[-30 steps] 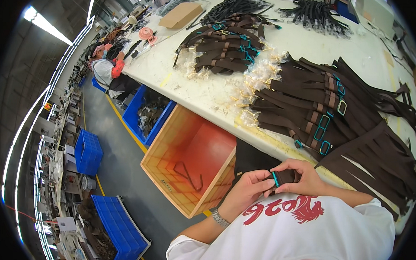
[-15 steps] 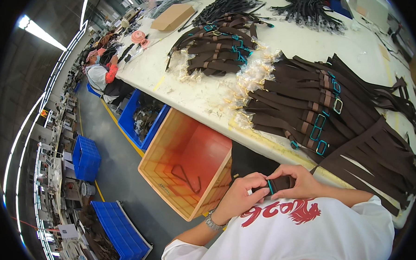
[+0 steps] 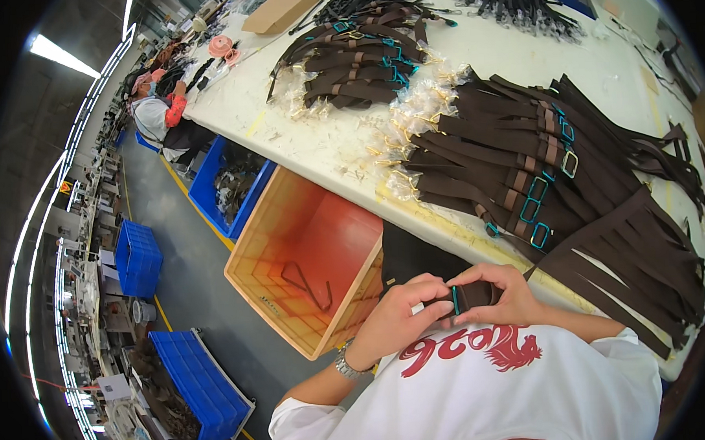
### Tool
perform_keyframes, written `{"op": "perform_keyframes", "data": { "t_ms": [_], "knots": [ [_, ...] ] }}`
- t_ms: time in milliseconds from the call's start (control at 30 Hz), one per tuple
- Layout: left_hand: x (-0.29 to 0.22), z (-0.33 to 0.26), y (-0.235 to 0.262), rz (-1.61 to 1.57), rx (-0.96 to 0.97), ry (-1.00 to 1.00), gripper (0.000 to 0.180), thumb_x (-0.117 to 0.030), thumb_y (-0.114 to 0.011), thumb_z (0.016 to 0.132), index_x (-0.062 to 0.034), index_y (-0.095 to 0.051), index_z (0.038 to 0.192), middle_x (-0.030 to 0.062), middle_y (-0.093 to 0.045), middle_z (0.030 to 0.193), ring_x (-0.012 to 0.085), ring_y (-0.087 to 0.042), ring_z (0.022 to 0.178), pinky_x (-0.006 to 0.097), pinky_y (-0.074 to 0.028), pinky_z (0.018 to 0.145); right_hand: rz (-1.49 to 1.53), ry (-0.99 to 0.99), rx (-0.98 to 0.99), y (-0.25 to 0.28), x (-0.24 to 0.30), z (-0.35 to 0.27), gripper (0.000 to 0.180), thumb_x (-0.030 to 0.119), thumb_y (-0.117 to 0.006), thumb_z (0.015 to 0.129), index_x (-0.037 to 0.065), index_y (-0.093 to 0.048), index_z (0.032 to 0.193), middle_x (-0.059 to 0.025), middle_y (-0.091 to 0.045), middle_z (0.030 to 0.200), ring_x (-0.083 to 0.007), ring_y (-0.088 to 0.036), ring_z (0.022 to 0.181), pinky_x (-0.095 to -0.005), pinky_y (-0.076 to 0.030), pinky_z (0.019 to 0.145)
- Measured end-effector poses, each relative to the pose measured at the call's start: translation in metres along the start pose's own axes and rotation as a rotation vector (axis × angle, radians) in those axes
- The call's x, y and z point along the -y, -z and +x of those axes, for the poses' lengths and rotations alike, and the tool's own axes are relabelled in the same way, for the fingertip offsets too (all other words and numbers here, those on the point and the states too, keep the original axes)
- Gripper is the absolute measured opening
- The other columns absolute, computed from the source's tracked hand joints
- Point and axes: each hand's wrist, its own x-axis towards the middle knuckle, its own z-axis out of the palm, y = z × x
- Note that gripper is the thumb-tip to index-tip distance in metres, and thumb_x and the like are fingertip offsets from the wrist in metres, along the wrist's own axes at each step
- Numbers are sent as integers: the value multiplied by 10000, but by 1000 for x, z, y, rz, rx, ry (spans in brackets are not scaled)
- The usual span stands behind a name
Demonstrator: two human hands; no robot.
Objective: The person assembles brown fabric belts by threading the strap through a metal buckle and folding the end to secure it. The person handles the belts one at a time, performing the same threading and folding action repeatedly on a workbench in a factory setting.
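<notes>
Head view: I have my left hand (image 3: pixel 395 322) and right hand (image 3: pixel 503 292) low in the centre of the frame, both closed on one dark brown strap (image 3: pixel 474 296) with a teal buckle, held against my chest. Stacks of finished-looking straps (image 3: pixel 523 173) fill the white table (image 3: pixel 325 142) at upper right. The orange crate (image 3: pixel 307 261) at centre left holds only a piece or two, so I judge much remains. My fingers hide the buckle work.
</notes>
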Motion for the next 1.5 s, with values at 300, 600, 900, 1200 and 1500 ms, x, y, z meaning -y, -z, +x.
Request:
{"op": "perform_keyframes", "data": {
  "t_ms": [300,600,900,1200,1500],
  "knots": [
    [15,9,-4,-512,173,153,160,-109,-717,1005,51,-731,1003,72,-713,945,103,-667,744,248,-537,717,3,0,51,5,-8,-8,480,123,-972,791,46,-734,1201,-40,-724,1121,-125,-695,1057,-285,-561,883],
    [14,3,-6,-618,134,275,225,-173,-696,1039,2,-688,898,12,-672,810,69,-587,670,235,-471,671,159,-124,-14,1,-1,-7,470,114,-967,796,26,-727,1190,-22,-748,1080,-94,-704,992,-256,-563,874],
    [19,2,-11,-17,-51,-135,208,-108,-646,1058,19,-673,894,10,-635,869,61,-574,699,235,-459,657,-10,-80,21,4,5,-3,462,106,-947,818,29,-749,1229,-35,-762,1123,-76,-689,1006,-240,-550,879],
    [23,0,-11,-545,9,242,170,-106,-631,1072,29,-719,1018,12,-687,937,76,-608,785,233,-489,737,140,-132,76,-3,-1,-3,445,147,-915,862,47,-721,1250,0,-725,1052,-50,-660,963,-235,-541,800],
    [-21,23,3,432,-98,-388,218,-1,-771,829,-16,-771,1047,127,-733,1168,309,-626,1174,422,-501,1019,292,-227,236,-1,-8,7,465,254,-910,871,53,-717,1242,-18,-738,1071,-89,-672,970,-264,-537,851]
  ]
}}
